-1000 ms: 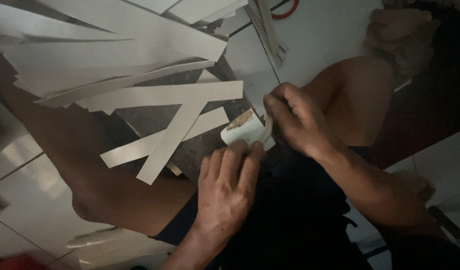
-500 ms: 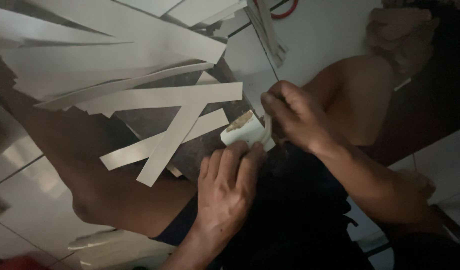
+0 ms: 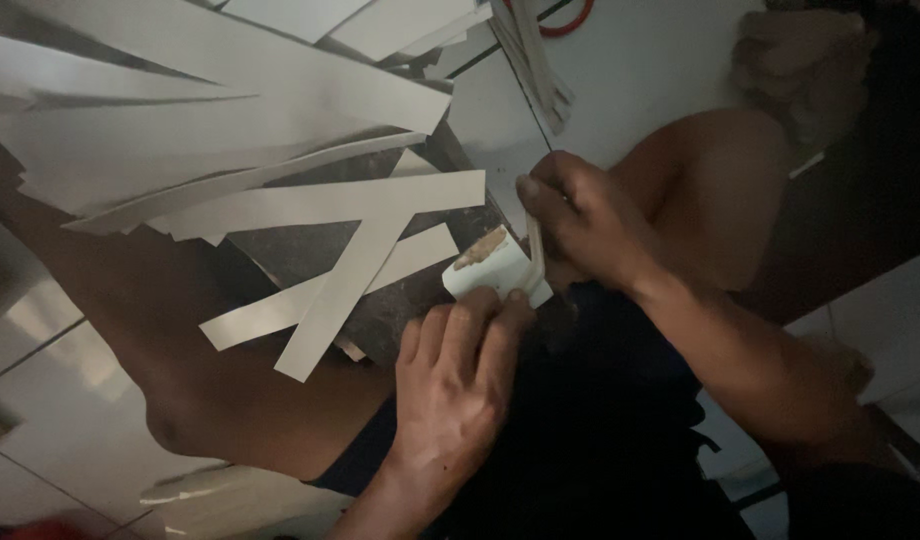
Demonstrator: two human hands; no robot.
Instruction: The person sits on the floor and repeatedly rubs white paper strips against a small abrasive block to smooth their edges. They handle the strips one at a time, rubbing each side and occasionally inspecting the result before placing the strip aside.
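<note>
A small white folded paper piece [image 3: 488, 268] with a brown smear on top sits between my two hands, above my lap. My left hand [image 3: 458, 375] lies flat below it, fingertips pressing its lower edge. My right hand [image 3: 580, 222] is closed on a thin pale strip [image 3: 536, 250] that stands against the right side of the paper piece. Several long white paper strips [image 3: 330, 205] lie crossed on a dark board [image 3: 300, 250] just left of the hands.
My bare legs [image 3: 230, 400] frame the dark board on a white tiled floor [image 3: 640, 70]. More cut strips [image 3: 530, 50] and a red ring [image 3: 560, 20] lie at the top. A crumpled brown thing [image 3: 800, 70] sits at the upper right.
My right hand has shifted slightly against the folded piece. My left hand stays pressed on its lower edge.
</note>
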